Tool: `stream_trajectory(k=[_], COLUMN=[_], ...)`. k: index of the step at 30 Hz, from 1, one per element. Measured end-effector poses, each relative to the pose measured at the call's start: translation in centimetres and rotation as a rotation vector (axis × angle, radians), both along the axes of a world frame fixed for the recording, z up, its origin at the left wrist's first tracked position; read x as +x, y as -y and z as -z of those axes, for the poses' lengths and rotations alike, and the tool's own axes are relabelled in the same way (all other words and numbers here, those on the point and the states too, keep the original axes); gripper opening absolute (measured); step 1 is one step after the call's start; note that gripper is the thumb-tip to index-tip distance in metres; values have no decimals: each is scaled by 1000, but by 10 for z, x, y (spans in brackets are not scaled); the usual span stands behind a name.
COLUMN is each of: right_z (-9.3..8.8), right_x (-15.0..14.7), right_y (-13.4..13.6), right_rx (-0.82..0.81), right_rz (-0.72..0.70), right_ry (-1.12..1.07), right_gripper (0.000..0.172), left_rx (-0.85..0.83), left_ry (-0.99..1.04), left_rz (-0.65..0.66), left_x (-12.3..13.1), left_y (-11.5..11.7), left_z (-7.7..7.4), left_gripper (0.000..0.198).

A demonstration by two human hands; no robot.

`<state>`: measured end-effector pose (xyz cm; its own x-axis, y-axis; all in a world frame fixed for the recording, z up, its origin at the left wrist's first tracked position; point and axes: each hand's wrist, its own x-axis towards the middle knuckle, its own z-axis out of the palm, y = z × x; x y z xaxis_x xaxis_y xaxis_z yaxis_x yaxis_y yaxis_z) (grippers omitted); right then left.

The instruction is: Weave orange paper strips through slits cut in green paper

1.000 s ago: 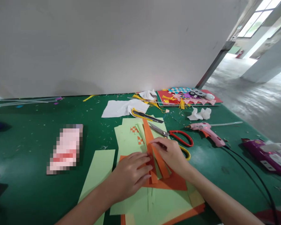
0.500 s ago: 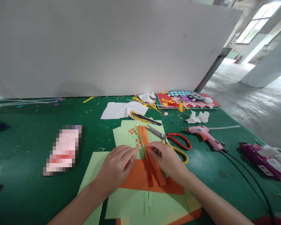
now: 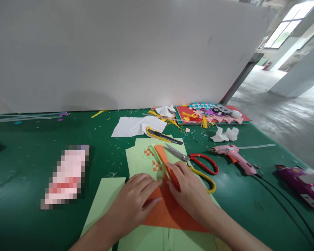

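Lower centre | I see right grip (image 3: 188, 190) clamped on paper strips (image 3: 161, 153), seemingly keeping them bundled | left grip (image 3: 134, 197) apart, over orange sheet (image 3: 167, 219)

Found no readable text, label, brand, number or sign. Cannot read anything on the flat pink rectangular object with a red band (image 3: 66, 169), masked by coarse pixel blocks; nor on the purple plastic casing with white patches (image 3: 295, 181) at right, too small and unclear to make out.
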<state>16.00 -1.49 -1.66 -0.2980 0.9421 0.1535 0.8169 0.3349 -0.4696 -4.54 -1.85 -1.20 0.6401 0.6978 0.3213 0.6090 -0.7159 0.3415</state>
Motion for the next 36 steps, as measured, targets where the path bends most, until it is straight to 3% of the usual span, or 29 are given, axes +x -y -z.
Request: stream_trajectory(k=[15,18,21,24,27,31,36], right_z=[3,3,4,4,-1,-16,-31], right_x=[9,10,13,16,21,28,36], right_y=[-5,-7,-9,-11,-14,-19,-21], right_rx=[37,44,37,51,45,-38,-55], right_rz=[13,23,45,45,76,192,358], right_ry=[52,-1,-95,-184,-329,-713,-980], right_gripper=[45,46,47,49,47,39,39], left_rx=[-22,-26,-53,-106,-160,-239,-348], left_ry=[-16,-32,-63,-79,-61,-14,203], left_rz=[11,39,86,100,84,27,-70], left_x=[-1,0,0,0,0,1,3], left_y=[-1,-1,-1,-1,2,5,2], left_z=[3,1,0,1,2,2,-1], left_gripper=[26,35,55,61,59,56,40])
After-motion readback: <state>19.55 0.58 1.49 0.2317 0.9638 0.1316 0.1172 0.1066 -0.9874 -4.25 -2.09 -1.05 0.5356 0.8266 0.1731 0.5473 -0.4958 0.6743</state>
